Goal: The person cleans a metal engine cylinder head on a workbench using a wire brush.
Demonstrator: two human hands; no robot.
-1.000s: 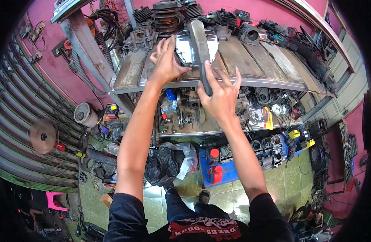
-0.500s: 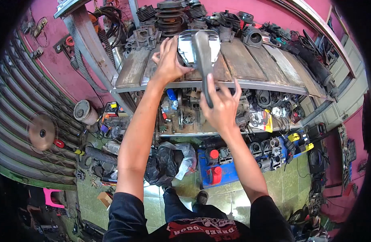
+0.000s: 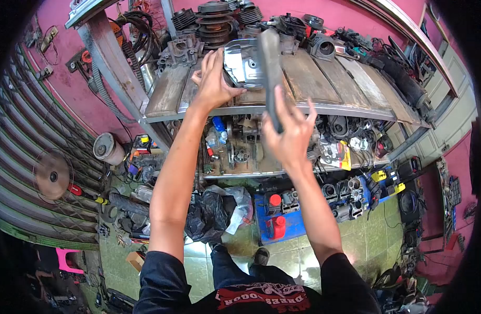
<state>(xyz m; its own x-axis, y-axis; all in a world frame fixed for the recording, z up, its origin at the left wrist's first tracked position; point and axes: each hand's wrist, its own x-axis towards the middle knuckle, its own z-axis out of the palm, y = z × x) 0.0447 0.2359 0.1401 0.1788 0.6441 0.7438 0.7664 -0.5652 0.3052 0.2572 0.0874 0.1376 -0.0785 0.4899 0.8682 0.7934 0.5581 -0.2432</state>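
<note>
A shiny metal engine cover [image 3: 243,64] stands tilted over the wooden bench top, its polished face catching the light. My left hand [image 3: 214,83] grips its left edge, with the thumb at the lower rim and the fingers up the side. My right hand [image 3: 292,128] is wrapped around the dark handle of a brush [image 3: 272,57], index finger stretched along it. The brush's long greyish head is smeared by motion and overlaps the right edge of the cover in this view.
Engine parts and a stack of ribbed cylinders [image 3: 214,26] line the back of the plank bench top [image 3: 316,81]. A lower shelf holds more parts. On the floor are a blue tray [image 3: 261,214] with a red bottle [image 3: 276,227], and black plastic bags [image 3: 206,212].
The brush has shifted right across the cover, uncovering more of its face. My right hand has moved slightly right with it. My left hand still holds the cover, slightly further left in view.
</note>
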